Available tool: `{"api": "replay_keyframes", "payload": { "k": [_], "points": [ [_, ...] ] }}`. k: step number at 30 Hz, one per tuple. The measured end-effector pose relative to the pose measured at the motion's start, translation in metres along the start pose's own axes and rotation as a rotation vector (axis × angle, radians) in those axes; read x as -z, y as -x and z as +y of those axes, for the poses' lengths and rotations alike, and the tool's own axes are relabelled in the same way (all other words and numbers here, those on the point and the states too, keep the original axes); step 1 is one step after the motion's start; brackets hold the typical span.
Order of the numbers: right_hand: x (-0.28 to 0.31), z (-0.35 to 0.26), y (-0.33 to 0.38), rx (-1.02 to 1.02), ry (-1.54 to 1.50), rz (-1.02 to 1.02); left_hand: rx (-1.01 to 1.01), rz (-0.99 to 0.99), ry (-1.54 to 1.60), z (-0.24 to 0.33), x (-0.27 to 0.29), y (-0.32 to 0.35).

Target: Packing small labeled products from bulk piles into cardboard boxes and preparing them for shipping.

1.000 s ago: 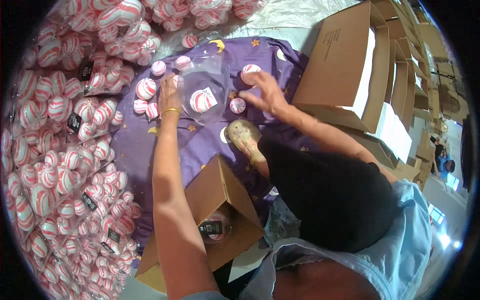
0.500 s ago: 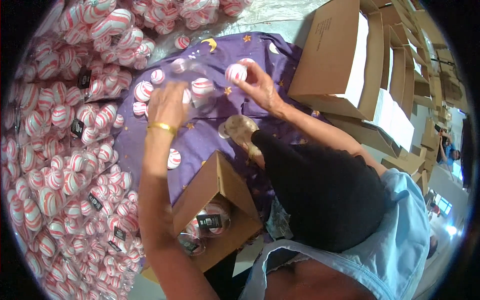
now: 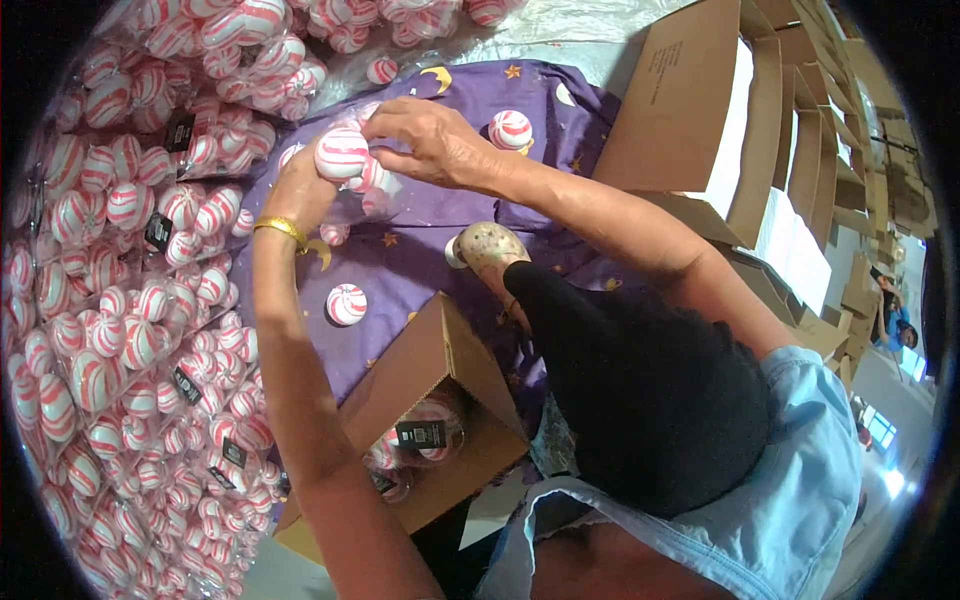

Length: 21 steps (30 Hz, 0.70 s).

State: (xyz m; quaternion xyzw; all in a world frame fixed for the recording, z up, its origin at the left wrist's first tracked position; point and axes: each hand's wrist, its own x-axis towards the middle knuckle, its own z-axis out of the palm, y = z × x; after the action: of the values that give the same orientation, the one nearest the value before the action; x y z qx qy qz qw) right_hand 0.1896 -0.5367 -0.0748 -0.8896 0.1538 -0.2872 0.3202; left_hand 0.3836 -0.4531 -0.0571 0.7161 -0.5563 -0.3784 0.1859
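Open brown cardboard box [image 3: 440, 400] at lower centre holds clear bagged balls with black rectangular tags [image 3: 421, 434]; brown cardboard cartons [image 3: 690, 100] upper right

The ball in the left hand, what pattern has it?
Red and white swirled stripes on the ball, head view.

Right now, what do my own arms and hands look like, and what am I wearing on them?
Both forearms are bare, with no gloves on either hand. The left hand has a thin gold bangle around its wrist. The right hand wears nothing visible; a light blue short sleeve covers that upper arm.
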Motion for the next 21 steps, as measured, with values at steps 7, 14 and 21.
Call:
{"api": "replay_keyframes", "payload": {
  "k": [7, 14, 21],
  "points": [
    [-0.003, -0.007, 0.001, -0.173, -0.091, 0.053, -0.105, -0.081, 0.507, 0.012, 0.000, 0.003],
    [-0.027, 0.000, 0.014, -0.129, 0.070, 0.335, 0.167, -0.121, -0.252, 0.017, -0.029, -0.049],
    [-0.035, -0.001, 0.019, -0.332, -0.267, 0.162, 0.236, -0.583, -0.729, -0.051, -0.075, -0.073]
  ]
}}
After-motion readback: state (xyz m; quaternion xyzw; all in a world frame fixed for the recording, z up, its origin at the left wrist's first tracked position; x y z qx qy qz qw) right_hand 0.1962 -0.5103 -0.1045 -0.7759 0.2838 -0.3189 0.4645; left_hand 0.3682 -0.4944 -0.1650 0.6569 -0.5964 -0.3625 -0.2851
